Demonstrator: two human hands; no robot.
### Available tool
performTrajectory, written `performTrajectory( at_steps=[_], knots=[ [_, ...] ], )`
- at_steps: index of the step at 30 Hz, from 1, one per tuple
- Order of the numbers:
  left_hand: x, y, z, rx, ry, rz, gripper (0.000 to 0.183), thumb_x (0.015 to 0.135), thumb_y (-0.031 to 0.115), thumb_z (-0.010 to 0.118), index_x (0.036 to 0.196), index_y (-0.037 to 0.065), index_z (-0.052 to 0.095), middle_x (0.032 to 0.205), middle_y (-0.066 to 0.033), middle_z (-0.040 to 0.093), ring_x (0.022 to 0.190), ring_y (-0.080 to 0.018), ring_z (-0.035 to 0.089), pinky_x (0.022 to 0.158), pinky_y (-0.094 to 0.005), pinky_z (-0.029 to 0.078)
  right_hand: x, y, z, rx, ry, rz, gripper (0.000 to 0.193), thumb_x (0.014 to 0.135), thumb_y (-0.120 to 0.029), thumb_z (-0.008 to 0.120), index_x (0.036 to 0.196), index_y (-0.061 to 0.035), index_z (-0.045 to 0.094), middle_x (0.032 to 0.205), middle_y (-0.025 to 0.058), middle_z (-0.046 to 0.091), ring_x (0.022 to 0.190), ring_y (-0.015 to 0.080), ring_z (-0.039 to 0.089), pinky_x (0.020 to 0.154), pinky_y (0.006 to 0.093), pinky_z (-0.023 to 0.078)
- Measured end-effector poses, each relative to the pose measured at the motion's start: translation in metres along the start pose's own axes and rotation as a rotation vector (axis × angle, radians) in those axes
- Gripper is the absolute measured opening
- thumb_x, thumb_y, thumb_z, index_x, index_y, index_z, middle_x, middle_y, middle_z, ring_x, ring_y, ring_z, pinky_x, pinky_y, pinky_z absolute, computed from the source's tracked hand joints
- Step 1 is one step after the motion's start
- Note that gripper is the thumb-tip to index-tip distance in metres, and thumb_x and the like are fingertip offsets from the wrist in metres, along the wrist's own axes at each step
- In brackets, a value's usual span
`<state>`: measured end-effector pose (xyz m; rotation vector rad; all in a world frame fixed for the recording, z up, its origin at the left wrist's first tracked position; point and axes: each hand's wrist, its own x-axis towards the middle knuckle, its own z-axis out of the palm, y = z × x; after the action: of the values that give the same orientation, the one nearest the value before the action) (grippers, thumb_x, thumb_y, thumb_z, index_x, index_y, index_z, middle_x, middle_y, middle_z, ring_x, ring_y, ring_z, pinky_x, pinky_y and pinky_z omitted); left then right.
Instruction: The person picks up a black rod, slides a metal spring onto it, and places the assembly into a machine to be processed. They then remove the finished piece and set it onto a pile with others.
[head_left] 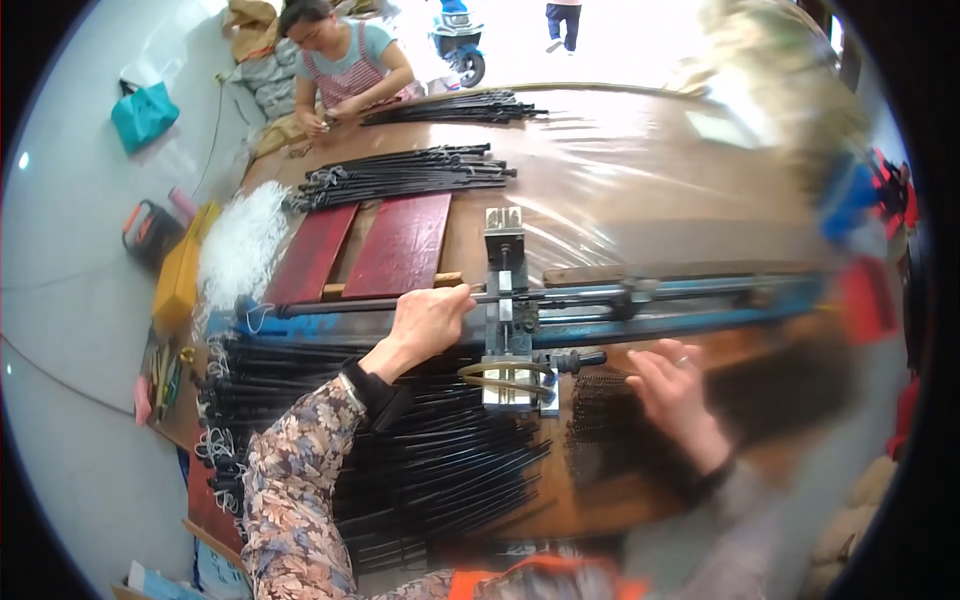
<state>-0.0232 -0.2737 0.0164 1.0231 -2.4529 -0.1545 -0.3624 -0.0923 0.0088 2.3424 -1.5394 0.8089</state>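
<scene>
My left hand [428, 322] is closed, pinching a long black rod [350, 305] that lies along a blue rail [780, 300]. Its fingertips are beside a metal clamping fixture [507, 255] mounted across the rail. A thin hose loops at the fixture's near end, by a short black cylindrical part [580, 361]. To the right of that part my right hand [672, 388] hovers, slightly blurred, fingers stretched and apart, with nothing visible in it. Below it lie dark, thin, coiled-looking parts [597, 405]. Many black rods [430, 455] with white ties at their left ends fill the near left side.
Bundles of black rods [410, 178] lie beyond two red boards [395, 245]. A heap of white strings [240, 245] is at the table's left edge, beside a yellow container [183, 270]. Across the table a person [345, 65] handles small parts. Hand tools [168, 380] lie lower left.
</scene>
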Motion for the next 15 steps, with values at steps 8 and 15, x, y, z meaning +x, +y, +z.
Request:
performTrajectory(
  at_steps=[8,15],
  knots=[
    [0.008,-0.003,0.007,-0.026,-0.022,0.042,0.021,0.094,0.023,0.061,0.082,0.007,0.056,0.072,-0.0159,0.062,0.072,-0.0383,0.065,0.06,-0.0475,0.049,0.018,-0.017,0.038,0.293,-0.078,0.096,0.031,0.083,-0.008,0.072,0.112,-0.0005,0.064,0.096,0.0128,0.065,0.091,0.0319,0.059,0.082,0.041,0.045],
    [0.006,0.0,0.01,0.071,0.091,0.15,0.02,0.091,0.019,0.064,0.078,0.008,0.053,0.069,-0.0103,0.058,0.067,-0.0318,0.063,0.058,-0.0434,0.049,0.016,-0.007,0.056,0.6,-0.036,0.226,0.021,0.085,0.002,0.068,0.105,0.0,0.065,0.087,0.0174,0.064,0.082,0.0355,0.062,0.074,0.0398,0.05]
  ],
)
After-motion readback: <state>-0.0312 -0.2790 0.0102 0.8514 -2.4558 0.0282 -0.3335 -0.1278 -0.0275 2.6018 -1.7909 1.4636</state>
